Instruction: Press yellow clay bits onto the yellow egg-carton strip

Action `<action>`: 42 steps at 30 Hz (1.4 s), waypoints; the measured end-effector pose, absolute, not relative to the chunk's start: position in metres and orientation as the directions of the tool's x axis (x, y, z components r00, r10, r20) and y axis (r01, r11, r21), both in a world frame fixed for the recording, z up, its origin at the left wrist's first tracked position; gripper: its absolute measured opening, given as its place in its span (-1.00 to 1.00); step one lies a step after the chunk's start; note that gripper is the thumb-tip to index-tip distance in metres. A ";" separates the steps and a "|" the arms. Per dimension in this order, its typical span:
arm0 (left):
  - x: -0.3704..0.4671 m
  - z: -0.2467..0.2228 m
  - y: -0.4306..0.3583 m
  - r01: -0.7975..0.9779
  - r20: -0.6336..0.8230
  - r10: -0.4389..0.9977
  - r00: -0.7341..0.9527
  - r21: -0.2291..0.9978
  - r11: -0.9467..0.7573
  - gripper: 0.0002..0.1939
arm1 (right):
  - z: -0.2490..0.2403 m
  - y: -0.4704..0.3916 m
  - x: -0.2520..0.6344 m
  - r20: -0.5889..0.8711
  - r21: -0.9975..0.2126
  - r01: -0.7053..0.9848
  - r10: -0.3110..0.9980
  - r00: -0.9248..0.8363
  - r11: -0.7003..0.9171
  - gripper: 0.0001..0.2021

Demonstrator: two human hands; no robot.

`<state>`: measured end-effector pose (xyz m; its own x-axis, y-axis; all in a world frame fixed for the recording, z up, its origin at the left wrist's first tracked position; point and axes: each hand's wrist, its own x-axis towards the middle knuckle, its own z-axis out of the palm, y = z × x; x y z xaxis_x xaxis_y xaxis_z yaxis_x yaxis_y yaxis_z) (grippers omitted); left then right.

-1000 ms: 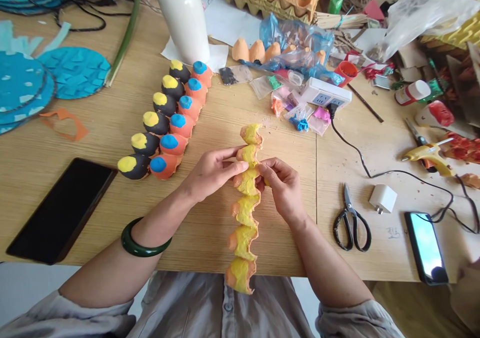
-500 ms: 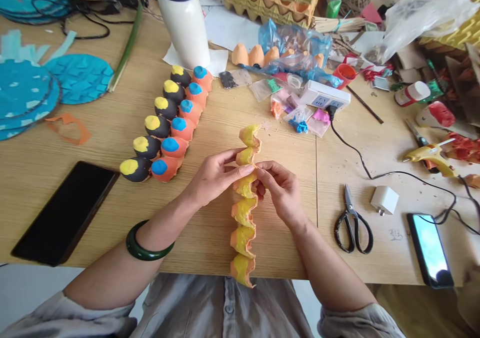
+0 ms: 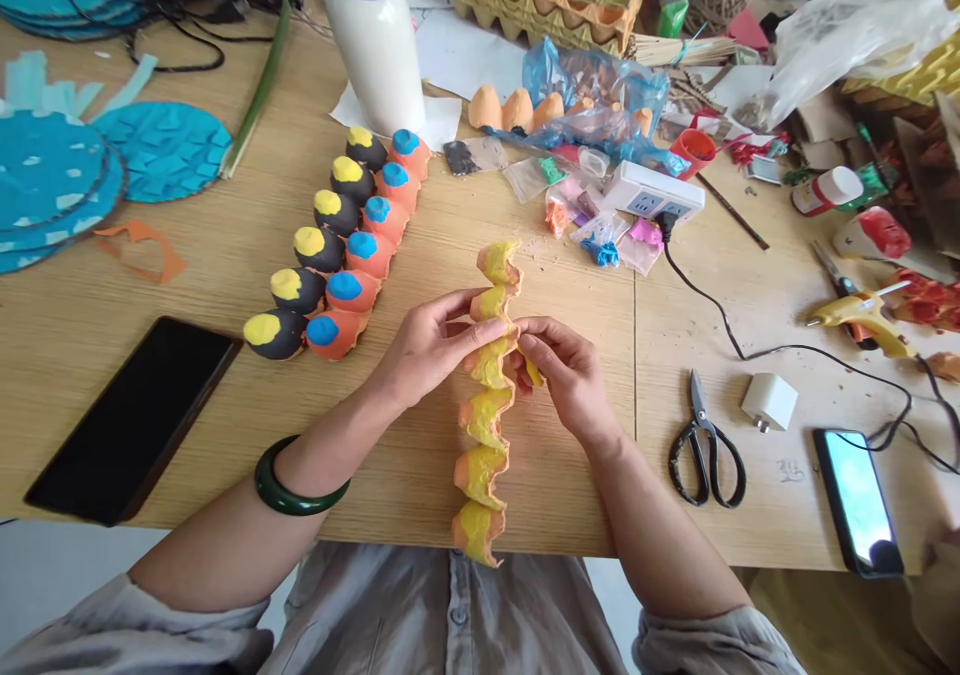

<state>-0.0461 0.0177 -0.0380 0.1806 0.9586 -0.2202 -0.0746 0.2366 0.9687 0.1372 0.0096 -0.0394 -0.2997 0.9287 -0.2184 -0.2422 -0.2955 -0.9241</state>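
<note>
Between my hands is a strip of egg carton, orange pulp with a yellow coating along its cups, hanging lengthwise toward me. My left hand grips its upper part, thumb on the near face and fingers behind. At the strip's right edge, my right hand is closed, thumb against fingers, with a small yellow piece of modelling clay showing below the thumb. To the left stand two rows of painted egg-carton cups: black cups topped with yellow and orange cups topped with blue.
Scissors, a white charger and a lit phone lie to the right, near a power strip with its black cord. A dark tablet lies left. Behind are clay bags, a white bottle and a glue gun.
The egg-carton strip has tilted slightly, its lower end shifting left and up. The yellow clay now shows under my right thumb. My left hand keeps its grip.
</note>
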 end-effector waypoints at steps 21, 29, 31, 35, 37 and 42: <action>-0.047 -0.029 0.018 -0.067 -0.259 0.922 0.288 0.955 0.290 -0.53 | -0.036 0.011 0.138 -0.266 -0.925 -0.204 0.930 -0.254 -0.320 -0.67; -0.070 -0.037 0.029 0.042 -0.264 0.918 0.296 0.964 0.263 -0.34 | -0.039 0.011 0.136 -0.265 -0.915 -0.229 0.923 -0.278 -0.332 -0.65; -0.073 -0.036 0.030 0.058 -0.258 0.920 0.294 0.966 0.252 -0.33 | -0.040 0.010 0.136 -0.258 -0.911 -0.245 0.921 -0.291 -0.333 -0.65; -0.073 -0.036 0.030 0.061 -0.246 0.918 0.311 0.969 0.239 -0.38 | -0.042 0.009 0.136 -0.232 -0.910 -0.268 0.924 -0.304 -0.317 -0.69; -0.072 -0.037 0.030 0.061 -0.248 0.917 0.312 0.969 0.241 -0.41 | -0.043 0.008 0.136 -0.218 -0.914 -0.267 0.926 -0.308 -0.305 -0.71; -0.068 -0.039 0.028 0.049 -0.285 0.906 0.314 0.957 0.284 -0.46 | -0.042 0.007 0.137 -0.221 -0.938 -0.200 0.932 -0.287 -0.283 -0.68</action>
<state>-0.0678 0.0282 -0.0390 0.3143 0.9055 -0.2850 0.0489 0.2844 0.9575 0.1374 0.0070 -0.0418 -0.2865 0.9323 -0.2207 -0.1998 -0.2834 -0.9379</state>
